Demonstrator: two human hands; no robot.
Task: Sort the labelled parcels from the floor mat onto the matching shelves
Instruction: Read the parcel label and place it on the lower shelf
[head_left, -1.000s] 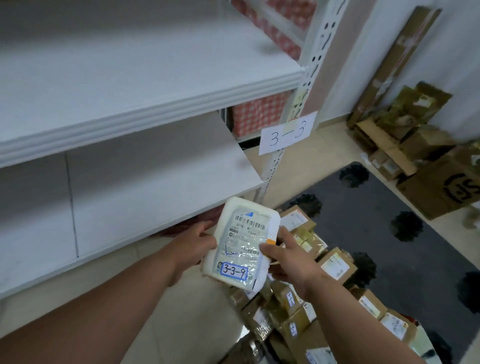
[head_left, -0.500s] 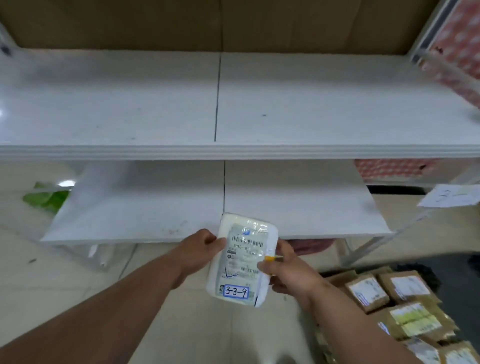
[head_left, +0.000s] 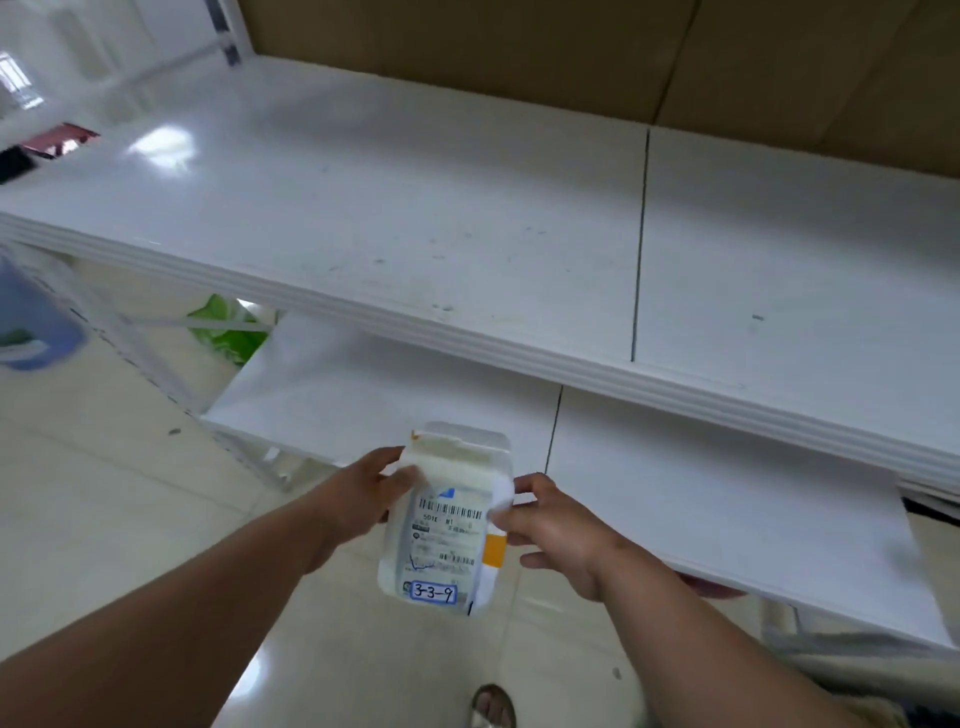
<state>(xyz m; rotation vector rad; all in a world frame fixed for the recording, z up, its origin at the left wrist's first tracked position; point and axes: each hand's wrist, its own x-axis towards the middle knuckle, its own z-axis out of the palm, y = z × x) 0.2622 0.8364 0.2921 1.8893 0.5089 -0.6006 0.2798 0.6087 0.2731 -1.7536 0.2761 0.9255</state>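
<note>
Parcel (head_left: 445, 525) (labelled 3-3-9) now nearer the lower shelf (head_left: 727, 509), left hand (head_left: 363, 493) and right hand (head_left: 556, 530) each in a grasping grip on its sides.

No sleeves here, both forearms are bare right down to the hands (head_left: 457, 525), no watch, rings or gloves that I can make out, and one foot (head_left: 492, 706) below wears an open sandal.

Handwritten "3-3-9" on blue-edged sticker (head_left: 434, 592), btm of white parcel (head_left: 447, 525).
</note>
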